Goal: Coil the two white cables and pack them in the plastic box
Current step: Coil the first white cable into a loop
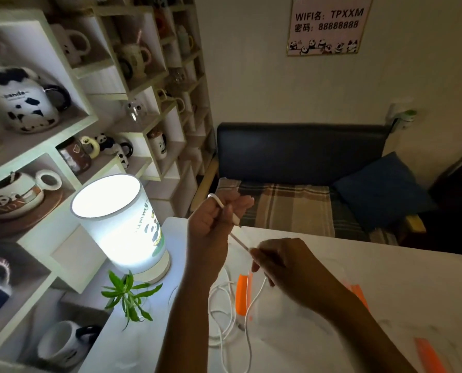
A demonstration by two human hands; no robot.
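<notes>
Your two forearms reach up from the near edge, both hands closed on one white cable [254, 305] above the white table [385, 292].

Left of your fingers stand the lit lamp [122, 224] and a small green plant [129, 292], with mugs on the shelves [63, 146] behind. Your left hand [213, 219] is a closed fist around the cable's upper end; a small loop shows above the knuckles and the plug sticks out just past your fingers. A taut stretch runs down to your right hand [278, 262], whose fingertips pinch it. Below those fingers the cable hangs slack, crossing the clear plastic box [291, 313] with orange clips; more white cable lies loosely curled on the table just left of it.
</notes>
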